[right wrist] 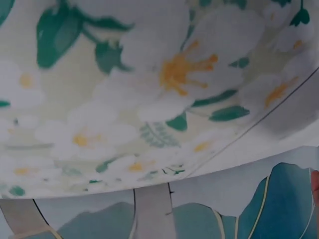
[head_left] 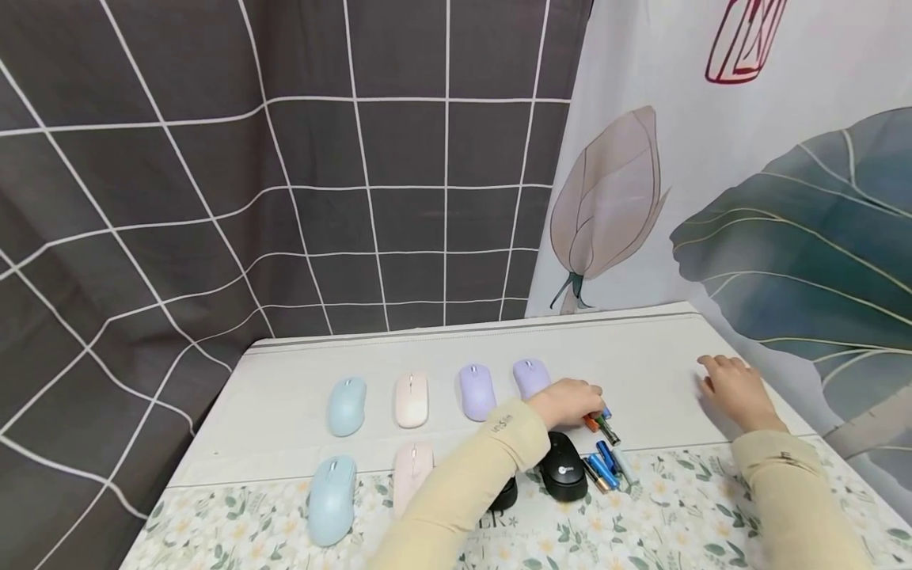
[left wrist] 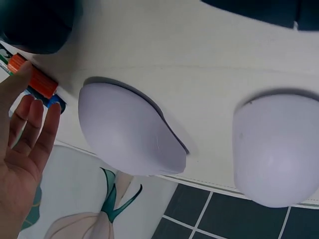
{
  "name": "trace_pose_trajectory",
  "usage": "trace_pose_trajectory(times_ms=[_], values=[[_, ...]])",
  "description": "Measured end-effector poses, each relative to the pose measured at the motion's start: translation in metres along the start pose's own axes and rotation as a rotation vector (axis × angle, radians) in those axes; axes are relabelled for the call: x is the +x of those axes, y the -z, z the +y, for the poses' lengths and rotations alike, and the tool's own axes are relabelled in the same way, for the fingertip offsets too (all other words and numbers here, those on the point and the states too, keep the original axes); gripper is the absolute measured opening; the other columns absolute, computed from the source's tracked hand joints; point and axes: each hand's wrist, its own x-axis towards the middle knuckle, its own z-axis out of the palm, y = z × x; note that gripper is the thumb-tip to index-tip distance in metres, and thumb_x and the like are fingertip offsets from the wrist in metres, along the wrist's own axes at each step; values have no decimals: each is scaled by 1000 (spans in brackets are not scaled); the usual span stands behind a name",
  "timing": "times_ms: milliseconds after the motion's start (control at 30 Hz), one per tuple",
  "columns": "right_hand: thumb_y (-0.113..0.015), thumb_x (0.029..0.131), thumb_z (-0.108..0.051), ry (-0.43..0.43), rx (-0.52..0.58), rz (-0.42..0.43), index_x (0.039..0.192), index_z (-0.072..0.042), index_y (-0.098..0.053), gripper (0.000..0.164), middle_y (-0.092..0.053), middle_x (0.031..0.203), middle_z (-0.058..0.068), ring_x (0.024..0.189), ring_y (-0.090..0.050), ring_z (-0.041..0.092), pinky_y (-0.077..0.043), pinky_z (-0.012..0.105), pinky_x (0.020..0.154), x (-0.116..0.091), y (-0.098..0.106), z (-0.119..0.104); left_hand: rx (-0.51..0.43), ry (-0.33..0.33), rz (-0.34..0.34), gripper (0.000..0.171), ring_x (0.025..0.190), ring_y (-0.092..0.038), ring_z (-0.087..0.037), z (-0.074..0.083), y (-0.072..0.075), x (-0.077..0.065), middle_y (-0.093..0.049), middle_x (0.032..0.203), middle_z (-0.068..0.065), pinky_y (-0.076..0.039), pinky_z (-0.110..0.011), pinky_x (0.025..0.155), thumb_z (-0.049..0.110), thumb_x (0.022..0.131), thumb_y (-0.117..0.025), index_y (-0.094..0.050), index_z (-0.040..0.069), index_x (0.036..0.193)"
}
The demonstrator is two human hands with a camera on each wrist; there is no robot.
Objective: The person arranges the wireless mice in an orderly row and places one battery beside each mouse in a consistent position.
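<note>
In the head view my left hand (head_left: 570,401) reaches over a small group of batteries right of the rear purple mouse (head_left: 530,378). The left wrist view shows its thumb tip right at an orange battery (left wrist: 44,82), with the other fingers spread beside a blue battery (left wrist: 56,103). A green battery (head_left: 607,430) sticks out below the hand. Nearer me, several blue, silver and pale batteries (head_left: 606,463) lie next to a black mouse (head_left: 564,469). My right hand (head_left: 739,389) is at the right with loosely bent fingers, holding nothing.
More mice stand on the table (head_left: 655,348): a second purple mouse (head_left: 476,392), a cream one (head_left: 412,400), a pink one (head_left: 412,471), light-blue ones (head_left: 347,406) and a partly hidden black one (head_left: 504,497). Dark checked cloth (head_left: 406,222) and a leaf-print curtain (head_left: 784,237) hang behind.
</note>
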Motion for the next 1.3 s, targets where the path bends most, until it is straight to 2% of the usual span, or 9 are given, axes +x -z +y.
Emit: trace_pose_trajectory(times_ms=[300, 367, 467, 700, 833, 967, 1067, 1200, 1300], values=[[-62, 79, -1, 18, -29, -12, 111, 13, -51, 36, -57, 99, 34, 90, -51, 49, -42, 63, 75, 4, 3, -5, -15, 23, -3, 4, 82, -54, -3, 5, -3, 1, -61, 96, 13, -43, -11, 69, 21, 89, -65, -67, 25, 89], [-62, 78, 0, 25, -32, -7, 111, 13, -51, 37, -57, 99, 34, 90, -51, 50, -42, 63, 74, 5, 3, -7, -19, 20, 0, 3, 80, -52, -2, 4, -5, 0, -62, 94, 13, -42, -11, 68, 25, 90, -64, -65, 23, 87], [-62, 78, 0, 38, -30, 5, 112, 13, -50, 39, -57, 99, 34, 90, -51, 50, -42, 63, 75, 7, 2, -10, -27, 15, 13, 11, 76, -51, -2, 3, -9, -2, -63, 89, 14, -42, -11, 65, 31, 89, -63, -64, 22, 85], [-64, 76, -1, 106, -50, 54, 112, 11, -50, 40, -59, 95, 32, 88, -54, 47, -43, 62, 73, 7, 2, -11, -58, 11, 42, 11, 86, -58, -2, -1, -13, -8, -66, 95, 15, -47, -12, 76, 31, 93, -59, -65, 23, 95], [-66, 74, 0, 110, -59, 56, 111, 11, -50, 42, -59, 94, 32, 87, -54, 48, -43, 62, 71, 5, 3, -9, -54, 52, 85, 19, 92, -61, -6, -4, -12, -16, -68, 99, 11, -49, -16, 81, 34, 96, -52, -65, 22, 100], [-66, 75, 0, 107, -60, 46, 111, 11, -50, 42, -59, 94, 32, 87, -53, 48, -42, 61, 71, 4, 3, -7, -4, 123, 183, 19, 91, -62, -8, -4, -12, -27, -68, 100, 8, -50, -17, 76, 32, 96, -52, -66, 22, 105], [-66, 74, 0, 115, -67, 47, 110, 11, -50, 41, -59, 93, 32, 86, -54, 48, -42, 62, 70, 4, 6, -7, -9, 141, 234, 21, 85, -62, -6, -5, -11, -32, -66, 100, 7, -50, -15, 67, 28, 96, -51, -64, 23, 112], [-67, 73, 0, 133, -78, 62, 109, 10, -51, 41, -59, 91, 31, 84, -54, 47, -43, 61, 68, 7, 8, -8, -57, 147, 228, 22, 77, -60, -3, -10, -8, -41, -62, 98, 5, -48, -13, 60, 24, 95, -55, -63, 24, 116], [-68, 72, 0, 152, -83, 75, 109, 9, -51, 41, -60, 89, 29, 82, -56, 46, -44, 60, 67, 9, 7, -12, -85, 170, 209, 25, 79, -60, -3, -14, -8, -49, -62, 101, 4, -48, -12, 62, 21, 93, -59, -63, 25, 117]])
